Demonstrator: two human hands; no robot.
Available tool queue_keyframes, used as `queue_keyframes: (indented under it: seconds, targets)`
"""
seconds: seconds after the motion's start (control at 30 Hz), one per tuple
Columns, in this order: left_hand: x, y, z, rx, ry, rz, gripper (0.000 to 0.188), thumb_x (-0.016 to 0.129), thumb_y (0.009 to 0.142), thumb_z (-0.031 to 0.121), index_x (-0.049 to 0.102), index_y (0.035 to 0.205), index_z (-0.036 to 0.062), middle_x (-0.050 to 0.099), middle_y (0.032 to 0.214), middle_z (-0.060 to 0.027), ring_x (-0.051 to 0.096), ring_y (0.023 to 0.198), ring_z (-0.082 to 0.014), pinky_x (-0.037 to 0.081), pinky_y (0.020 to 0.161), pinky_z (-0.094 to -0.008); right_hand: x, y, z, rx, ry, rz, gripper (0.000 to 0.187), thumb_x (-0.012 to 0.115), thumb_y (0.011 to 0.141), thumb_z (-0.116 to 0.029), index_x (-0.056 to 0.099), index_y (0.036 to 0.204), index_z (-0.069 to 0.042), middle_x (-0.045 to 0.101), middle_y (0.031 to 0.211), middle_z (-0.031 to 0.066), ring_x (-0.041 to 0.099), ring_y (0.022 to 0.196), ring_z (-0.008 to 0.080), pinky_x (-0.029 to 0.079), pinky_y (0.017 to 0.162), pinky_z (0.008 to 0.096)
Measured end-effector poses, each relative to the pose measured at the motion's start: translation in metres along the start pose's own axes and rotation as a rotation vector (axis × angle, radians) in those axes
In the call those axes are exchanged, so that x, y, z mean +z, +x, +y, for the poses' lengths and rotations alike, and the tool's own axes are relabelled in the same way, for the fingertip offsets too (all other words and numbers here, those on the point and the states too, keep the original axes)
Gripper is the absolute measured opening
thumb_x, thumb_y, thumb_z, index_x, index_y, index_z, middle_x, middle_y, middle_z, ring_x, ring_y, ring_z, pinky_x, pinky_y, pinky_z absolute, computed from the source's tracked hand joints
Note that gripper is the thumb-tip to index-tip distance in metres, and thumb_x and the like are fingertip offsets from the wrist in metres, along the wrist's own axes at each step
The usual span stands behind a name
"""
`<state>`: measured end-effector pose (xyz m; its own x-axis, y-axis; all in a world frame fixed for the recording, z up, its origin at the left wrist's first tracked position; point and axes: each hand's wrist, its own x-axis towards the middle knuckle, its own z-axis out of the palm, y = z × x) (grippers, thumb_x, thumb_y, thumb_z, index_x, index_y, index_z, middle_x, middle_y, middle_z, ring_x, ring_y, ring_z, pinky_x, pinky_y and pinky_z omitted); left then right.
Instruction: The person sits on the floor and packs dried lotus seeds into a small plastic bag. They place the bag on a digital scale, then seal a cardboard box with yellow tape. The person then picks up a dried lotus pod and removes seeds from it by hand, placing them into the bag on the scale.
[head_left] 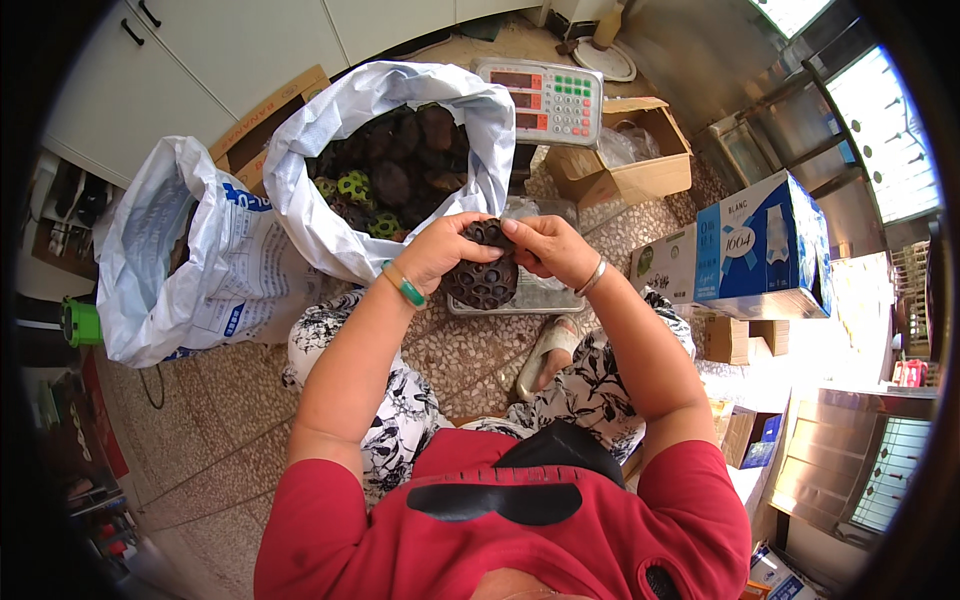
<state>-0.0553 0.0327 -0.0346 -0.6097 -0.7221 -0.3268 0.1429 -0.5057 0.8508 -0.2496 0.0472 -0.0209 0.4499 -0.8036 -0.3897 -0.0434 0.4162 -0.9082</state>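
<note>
Between my hands, in front of the bag, is a dark dried lotus pod [482, 285] whose round face is full of holes. A smaller dark lotus pod [487, 234] sits just above it, pinched between my thumbs and fingers. My left hand [437, 252] is closed on the pods from the left, with a green bangle at its wrist. From the right, my right hand [556, 250] is closed on the small pod's edge, its curled fingers partly hidden. An open white woven bag [300, 215] beyond my left hand holds many dark pods, along with bright green holed pieces [354, 186].
A second white bag [150, 270] stands at the left. A metal tray [545, 295] lies behind my right hand. Farther back are a weighing scale [548, 100] with a keypad and an open cardboard box [630, 180]. A blue and white carton [765, 250] stands at the right.
</note>
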Motion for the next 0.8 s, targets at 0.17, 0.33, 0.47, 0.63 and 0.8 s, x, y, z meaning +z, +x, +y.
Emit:
queue_keyframes:
  seconds: [0.17, 0.33, 0.47, 0.63, 0.8]
  targets:
    - [0.006, -0.004, 0.016, 0.013, -0.112, 0.114, 0.033, 0.066, 0.073, 0.002, 0.055, 0.104, 0.0018, 0.062, 0.087, -0.0042, 0.060, 0.077, -0.0113, 0.048, 0.071, -0.0242, -0.034, 0.003, 0.005, 0.041, 0.641, -0.247, 0.022, 0.047, 0.090, -0.022, 0.052, 0.087, -0.001, 0.042, 0.065, -0.0014, 0.027, 0.045, 0.0035, 0.019, 0.037, 0.0165]
    - [0.001, -0.010, 0.024, 0.077, 0.053, 0.294, 0.037, 0.070, 0.073, 0.011, 0.052, 0.104, -0.0015, 0.061, 0.092, -0.0057, 0.058, 0.082, -0.0118, 0.044, 0.076, -0.0247, -0.114, 0.053, 0.067, 0.169, 0.583, 0.300, 0.016, 0.045, 0.089, -0.016, 0.051, 0.088, -0.001, 0.047, 0.069, 0.0018, 0.041, 0.054, 0.0077, 0.031, 0.041, 0.0179]
    - [-0.002, -0.012, 0.025, 0.077, 0.034, 0.342, 0.039, 0.070, 0.073, 0.011, 0.052, 0.104, -0.0018, 0.060, 0.093, -0.0056, 0.057, 0.083, -0.0119, 0.044, 0.078, -0.0249, -0.154, 0.086, 0.160, 0.467, 0.501, 0.557, 0.011, 0.048, 0.088, -0.010, 0.052, 0.086, 0.000, 0.053, 0.074, 0.0063, 0.051, 0.061, 0.0141, 0.043, 0.050, 0.0229]
    - [-0.006, -0.010, 0.023, 0.046, 0.059, 0.322, 0.039, 0.071, 0.072, 0.011, 0.052, 0.104, -0.0018, 0.059, 0.094, -0.0057, 0.056, 0.084, -0.0109, 0.044, 0.077, -0.0241, -0.140, 0.117, 0.218, 0.436, 0.646, 0.725, 0.011, 0.048, 0.087, -0.008, 0.053, 0.092, 0.001, 0.053, 0.086, 0.0114, 0.053, 0.075, 0.0230, 0.051, 0.067, 0.0359]
    - [-0.009, -0.009, 0.021, 0.027, 0.108, 0.322, 0.040, 0.072, 0.071, 0.013, 0.053, 0.103, -0.0012, 0.058, 0.094, -0.0046, 0.056, 0.083, -0.0102, 0.044, 0.076, -0.0236, -0.130, 0.124, 0.184, 0.620, 0.330, 0.754, 0.011, 0.052, 0.085, -0.013, 0.055, 0.089, -0.003, 0.054, 0.086, 0.0070, 0.051, 0.078, 0.0220, 0.049, 0.074, 0.0429]
